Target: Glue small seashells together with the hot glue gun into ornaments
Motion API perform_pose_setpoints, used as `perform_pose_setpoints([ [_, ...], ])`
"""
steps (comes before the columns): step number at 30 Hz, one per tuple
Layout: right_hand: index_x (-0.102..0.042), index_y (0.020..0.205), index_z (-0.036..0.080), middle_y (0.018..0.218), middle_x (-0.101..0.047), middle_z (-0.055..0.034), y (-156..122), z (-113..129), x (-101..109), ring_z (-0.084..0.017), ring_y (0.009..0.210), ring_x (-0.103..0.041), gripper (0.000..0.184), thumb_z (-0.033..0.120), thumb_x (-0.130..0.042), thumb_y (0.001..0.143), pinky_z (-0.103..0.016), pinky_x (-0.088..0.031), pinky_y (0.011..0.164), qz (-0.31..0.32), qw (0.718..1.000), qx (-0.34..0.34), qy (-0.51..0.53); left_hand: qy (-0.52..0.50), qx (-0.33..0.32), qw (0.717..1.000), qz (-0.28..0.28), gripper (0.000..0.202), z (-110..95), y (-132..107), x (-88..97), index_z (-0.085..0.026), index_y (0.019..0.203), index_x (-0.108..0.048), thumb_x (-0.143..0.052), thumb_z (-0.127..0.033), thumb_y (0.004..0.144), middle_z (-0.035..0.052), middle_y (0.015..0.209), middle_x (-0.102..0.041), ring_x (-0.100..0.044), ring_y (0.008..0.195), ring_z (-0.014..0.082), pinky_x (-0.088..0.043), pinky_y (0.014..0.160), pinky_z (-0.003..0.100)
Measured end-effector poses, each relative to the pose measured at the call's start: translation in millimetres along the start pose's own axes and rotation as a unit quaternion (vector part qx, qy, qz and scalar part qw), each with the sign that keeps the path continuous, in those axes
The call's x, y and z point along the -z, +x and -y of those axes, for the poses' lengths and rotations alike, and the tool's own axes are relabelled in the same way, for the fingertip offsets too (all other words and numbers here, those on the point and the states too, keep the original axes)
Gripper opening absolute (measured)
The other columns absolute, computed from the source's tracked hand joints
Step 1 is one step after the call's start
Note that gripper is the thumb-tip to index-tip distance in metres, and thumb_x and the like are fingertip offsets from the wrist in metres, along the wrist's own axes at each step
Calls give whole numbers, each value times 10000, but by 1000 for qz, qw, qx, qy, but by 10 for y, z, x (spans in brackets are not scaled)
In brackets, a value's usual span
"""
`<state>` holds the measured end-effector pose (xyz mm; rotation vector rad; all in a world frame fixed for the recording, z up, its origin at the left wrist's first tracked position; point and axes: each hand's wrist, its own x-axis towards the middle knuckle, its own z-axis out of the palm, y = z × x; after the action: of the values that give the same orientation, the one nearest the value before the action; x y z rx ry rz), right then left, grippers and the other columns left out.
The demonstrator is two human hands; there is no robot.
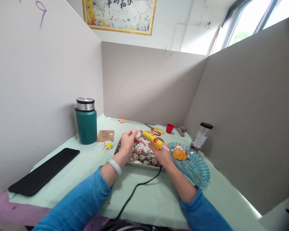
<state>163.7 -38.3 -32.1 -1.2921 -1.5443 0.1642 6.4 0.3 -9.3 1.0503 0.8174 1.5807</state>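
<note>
My right hand [162, 154] grips a yellow hot glue gun [152, 138] with a clear glue stick out of its back end. The gun's nozzle points left and meets a small white shell piece [138, 132], pinched between the fingers of my left hand [128, 140]. Both hands are above a metal tray [144, 166] filled with shells [144, 155]. From the gun a black cord [135, 189] runs down to the table's front edge. Part of the tray is hidden behind my hands, and so is the gun's handle.
A blue glass plate [199, 173] with orange shells [179, 154] stands right, by a clear jar [201, 136]. Scissors [156, 131] and a red cup [170, 128] lie behind. Left are a green bottle [86, 125], a brown card [105, 136], a shell flower [107, 145] and a black mat [45, 170].
</note>
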Motion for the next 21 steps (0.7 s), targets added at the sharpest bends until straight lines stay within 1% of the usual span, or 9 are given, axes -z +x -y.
perform_pose_setpoints([
  [5, -618, 726, 177, 600, -613, 0, -3, -1, -10, -151, 537, -513, 285, 452, -560, 771, -248, -400, 531, -5, 1000, -4, 15, 2, 35, 999, 14, 350, -1, -12, 1, -142, 748, -572, -733, -437, 651, -9, 460, -576, -527, 424, 100, -405, 458, 194],
  [12, -600, 708, 177, 593, -601, -1, -14, 47, 10, -150, 534, -512, 273, 437, -552, 774, -251, -402, 538, -1, 1000, -4, 11, 50, 2, 998, 25, 307, 21, -2, -17, -140, 766, -610, -700, -424, 691, -22, 442, -560, -512, 398, 100, -387, 434, 193],
  [17, -602, 716, 173, 606, -603, -4, -11, 36, 10, -152, 550, -517, 283, 446, -555, 771, -251, -402, 546, -2, 1000, -8, 13, 58, 7, 998, 25, 318, 13, -11, -20, -145, 752, -615, -695, -447, 695, -19, 427, -558, -514, 387, 103, -397, 433, 194],
  [21, -597, 708, 175, 599, -602, -2, -10, 31, 9, -146, 542, -507, 272, 435, -554, 773, -246, -401, 541, 0, 1000, -9, 10, 75, 15, 996, 46, 286, 23, -8, -18, -139, 771, -618, -683, -410, 710, -17, 460, -575, -522, 396, 103, -410, 426, 195],
])
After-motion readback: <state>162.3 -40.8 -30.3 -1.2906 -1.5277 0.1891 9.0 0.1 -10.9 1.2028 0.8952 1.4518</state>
